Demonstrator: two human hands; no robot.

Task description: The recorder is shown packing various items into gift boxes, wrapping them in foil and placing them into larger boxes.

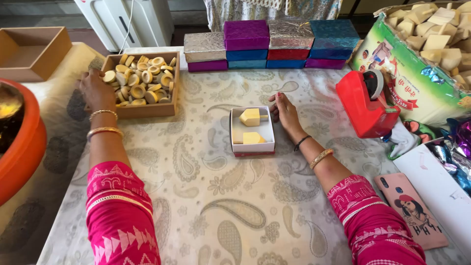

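Note:
A small white open box (265, 131) lies in the middle of the patterned table, holding two pale yellow wooden pieces (250, 117). My right hand (283, 111) rests against the box's right edge, fingers touching the upper piece. My left hand (94, 89) reaches into the left side of a wooden tray (147, 110) filled with several pale yellow ring-shaped pieces (141, 80), fingers on one of them. Both arms wear pink sleeves and bangles.
Shiny coloured gift boxes (272, 45) are stacked at the back. A red tape dispenser (365, 104) stands right, beside a green carton (409, 73) of wooden blocks. A phone (411, 210) lies lower right. An orange tub (22, 142) and an empty cardboard box (33, 51) sit left.

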